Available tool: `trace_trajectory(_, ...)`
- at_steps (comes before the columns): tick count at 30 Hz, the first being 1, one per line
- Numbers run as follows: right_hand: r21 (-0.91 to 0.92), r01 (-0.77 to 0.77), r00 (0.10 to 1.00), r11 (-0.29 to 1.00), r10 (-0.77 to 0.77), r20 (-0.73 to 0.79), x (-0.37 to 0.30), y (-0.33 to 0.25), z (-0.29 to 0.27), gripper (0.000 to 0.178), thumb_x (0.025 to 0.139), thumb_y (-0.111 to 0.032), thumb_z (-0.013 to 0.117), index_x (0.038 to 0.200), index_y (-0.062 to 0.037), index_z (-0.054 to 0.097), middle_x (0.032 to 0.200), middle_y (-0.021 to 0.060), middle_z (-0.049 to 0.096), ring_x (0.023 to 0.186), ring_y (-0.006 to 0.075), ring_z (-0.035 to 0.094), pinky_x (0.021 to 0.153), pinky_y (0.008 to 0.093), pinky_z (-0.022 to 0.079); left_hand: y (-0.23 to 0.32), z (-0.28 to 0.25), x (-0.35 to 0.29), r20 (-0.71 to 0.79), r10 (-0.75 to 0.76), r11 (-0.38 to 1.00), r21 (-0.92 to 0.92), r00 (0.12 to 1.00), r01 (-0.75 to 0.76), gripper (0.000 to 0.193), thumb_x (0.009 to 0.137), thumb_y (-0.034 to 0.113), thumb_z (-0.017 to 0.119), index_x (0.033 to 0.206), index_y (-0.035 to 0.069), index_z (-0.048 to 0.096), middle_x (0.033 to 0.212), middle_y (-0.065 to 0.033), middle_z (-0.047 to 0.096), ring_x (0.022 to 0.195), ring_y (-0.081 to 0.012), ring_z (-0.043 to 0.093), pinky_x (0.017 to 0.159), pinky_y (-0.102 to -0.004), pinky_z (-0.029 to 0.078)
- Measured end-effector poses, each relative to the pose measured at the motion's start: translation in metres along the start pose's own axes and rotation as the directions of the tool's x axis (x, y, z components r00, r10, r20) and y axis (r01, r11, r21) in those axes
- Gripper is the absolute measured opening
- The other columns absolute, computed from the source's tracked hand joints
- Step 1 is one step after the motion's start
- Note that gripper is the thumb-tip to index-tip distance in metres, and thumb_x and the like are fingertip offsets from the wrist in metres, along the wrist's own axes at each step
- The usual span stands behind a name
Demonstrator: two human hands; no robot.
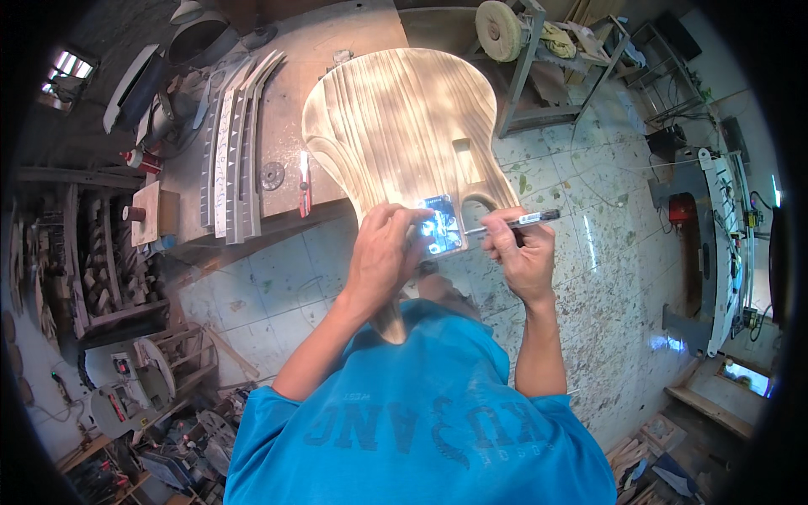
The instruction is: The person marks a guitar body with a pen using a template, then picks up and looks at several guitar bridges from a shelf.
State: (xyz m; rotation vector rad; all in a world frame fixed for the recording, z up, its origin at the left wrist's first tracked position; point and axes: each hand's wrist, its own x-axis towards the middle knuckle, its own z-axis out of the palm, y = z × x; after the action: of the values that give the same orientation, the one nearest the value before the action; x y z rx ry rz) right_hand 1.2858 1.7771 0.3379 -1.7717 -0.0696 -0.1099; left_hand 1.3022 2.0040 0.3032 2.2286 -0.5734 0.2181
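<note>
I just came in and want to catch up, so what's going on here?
A person's left hand is at the left edge of a small blue plate, over the near part of a guitar-shaped wooden body. The right hand holds a pen, its tip close to the plate's right edge; whether it touches is unclear. The body's far part lies over a workbench, right of some curved strips.

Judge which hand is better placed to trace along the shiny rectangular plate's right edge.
Probably the right hand: it grips the pen, the tip pointing toward the right edge of the plate, while the left hand has its fingers at the plate.
</note>
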Motion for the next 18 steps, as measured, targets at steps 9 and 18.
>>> trace_trajectory(9, -0.295, 0.355, 0.934, 0.887, -0.325, 0.147, 0.001, 0.018, 0.013, 0.025, 0.087, -0.005, 0.077, 0.112, -0.0034, 0.070, 0.103, 0.0137, 0.074, 0.094, 0.0280, 0.072, 0.081, 0.0370, 0.057, 0.000, 0.000, 0.000, 0.005, -0.030, 0.999, -0.023, 1.000, 0.030, 0.029, 0.084, 0.010, 0.078, 0.101, 0.005, 0.055, 0.115, -0.0048, 0.074, 0.103, -0.0301, 0.060, 0.091, -0.0431, 0.049)
trace_trajectory(18, -0.327, 0.357, 0.932, 0.875, -0.312, 0.181, -0.004, 0.032, 0.014, 0.031, 0.083, -0.008, 0.081, 0.112, -0.0045, 0.070, 0.109, 0.0127, 0.075, 0.102, 0.0311, 0.071, 0.088, 0.0400, 0.056, -0.001, 0.001, -0.002, -0.003, -0.025, 1.000, -0.016, 1.000, 0.025, 0.030, 0.084, 0.010, 0.079, 0.102, 0.005, 0.055, 0.115, -0.0045, 0.074, 0.105, -0.0302, 0.061, 0.092, -0.0434, 0.049)
